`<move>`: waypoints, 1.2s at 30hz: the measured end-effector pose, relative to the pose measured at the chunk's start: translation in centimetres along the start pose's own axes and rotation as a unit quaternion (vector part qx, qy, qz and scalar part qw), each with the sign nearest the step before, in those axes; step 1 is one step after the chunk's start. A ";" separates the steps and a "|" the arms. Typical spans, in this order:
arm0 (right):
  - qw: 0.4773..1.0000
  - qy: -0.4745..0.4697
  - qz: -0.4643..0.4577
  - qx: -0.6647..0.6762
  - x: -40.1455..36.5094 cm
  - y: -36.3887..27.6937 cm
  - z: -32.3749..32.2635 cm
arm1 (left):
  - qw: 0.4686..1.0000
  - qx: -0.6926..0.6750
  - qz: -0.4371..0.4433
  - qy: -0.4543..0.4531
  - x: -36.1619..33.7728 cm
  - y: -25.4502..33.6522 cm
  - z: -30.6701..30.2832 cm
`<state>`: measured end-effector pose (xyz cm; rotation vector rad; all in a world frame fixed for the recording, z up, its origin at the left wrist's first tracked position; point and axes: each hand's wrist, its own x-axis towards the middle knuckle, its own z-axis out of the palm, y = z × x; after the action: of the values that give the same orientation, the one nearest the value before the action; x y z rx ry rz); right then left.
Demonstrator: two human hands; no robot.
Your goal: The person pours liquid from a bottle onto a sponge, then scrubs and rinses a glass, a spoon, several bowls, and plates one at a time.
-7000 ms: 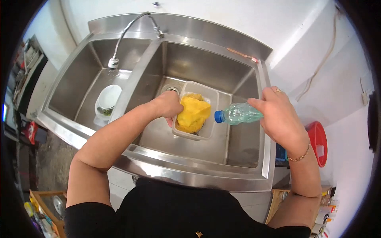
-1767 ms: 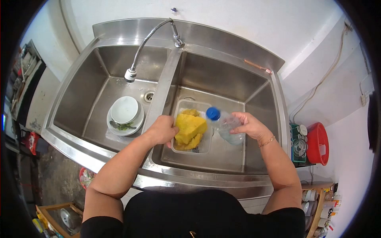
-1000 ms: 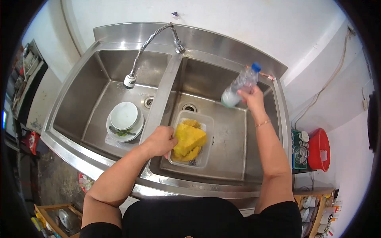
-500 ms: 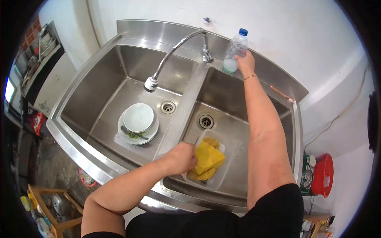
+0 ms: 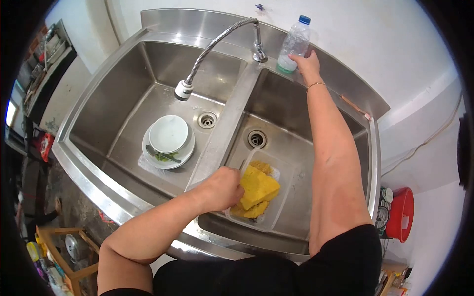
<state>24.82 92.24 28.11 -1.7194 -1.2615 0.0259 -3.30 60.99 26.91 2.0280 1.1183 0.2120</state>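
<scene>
My left hand (image 5: 222, 190) is closed in a fist at the left edge of a clear plastic container (image 5: 279, 209) in the right basin. What its fingers grip, if anything, is hidden. Beside its knuckles, a yellow sponge (image 5: 260, 186) lies tilted in the container, over more yellow scrubbing material. At the back ledge, my right hand (image 5: 307, 66) is around the lower right side of a clear plastic bottle (image 5: 295, 42) with a blue cap. The thumb lies across the bottle's front, and the other fingers are partly hidden. The bottle stands upright with whitish contents low inside.
A stainless double sink (image 5: 224, 116) fills the middle. In the left basin, a white bowl (image 5: 169, 133) sits on a plate (image 5: 185, 157) with a spoon and green scraps. A flexible faucet (image 5: 207, 47) arches over that basin. A red basin (image 5: 399, 217) is at the right.
The whole view has shifted, with the sink sitting slightly higher in it. My right hand's thumb and index finger look more spread at the bottle. The left fist stays at the container.
</scene>
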 end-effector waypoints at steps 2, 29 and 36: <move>1.000 0.018 -0.015 -0.009 -0.2 -0.9 -1.7 | 0.999 -0.049 -0.022 -0.004 -0.3 0.5 -0.4; 0.778 -0.628 0.013 0.015 -32.0 22.4 -8.8 | 0.992 -0.117 -0.051 0.009 -1.2 1.5 -0.9; 0.811 -0.506 0.291 -0.042 -23.5 11.3 -20.1 | 1.000 0.011 -0.016 0.002 1.0 -0.1 3.4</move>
<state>32.45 61.37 19.55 -2.1836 -1.3615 1.4350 -1.13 59.91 24.37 2.0271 1.1596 0.1880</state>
